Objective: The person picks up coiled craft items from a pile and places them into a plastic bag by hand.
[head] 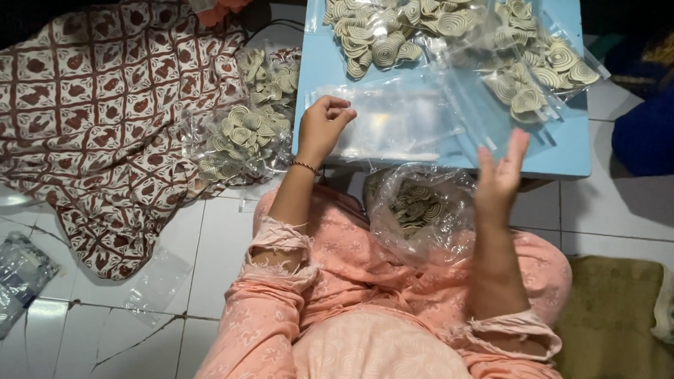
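Note:
My left hand point(323, 127) rests at the near edge of a small light-blue table point(570, 148), fingers curled onto a stack of flat clear plastic bags point(390, 127). My right hand point(501, 171) is raised just in front of the table, fingers straight and apart, holding nothing, beside the bags' right end. A crumpled clear bag with pale spiral crackers point(420, 209) lies in my lap between my arms. A heap of loose spiral crackers point(392, 23) sits at the table's far side, with filled clear packets point(539, 65) to its right.
More filled cracker packets point(252, 123) lie on the floor left of the table, on a brown patterned cloth point(96, 100). Empty plastic bags point(5, 284) lie on the white tiles at the left. A mat point(621, 335) lies at the right.

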